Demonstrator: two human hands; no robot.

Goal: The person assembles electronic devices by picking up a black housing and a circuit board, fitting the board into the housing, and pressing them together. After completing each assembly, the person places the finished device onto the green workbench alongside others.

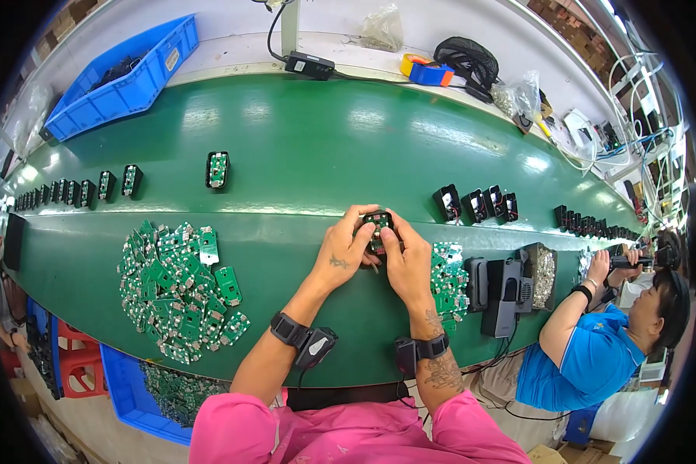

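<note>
Both hands, left hand (346,249) and right hand (407,263), gripping small black housing (378,225) with green circuit board, steadying it above green conveyor belt (301,147). Lying close at left for reach: pile of circuit boards (179,290).

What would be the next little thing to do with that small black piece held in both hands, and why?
Probably press the green board down until it sits flat in the small black housing. Both the left hand and the right hand pinch it above the green belt, and the finished housings already on the belt each show a board seated inside.
</note>
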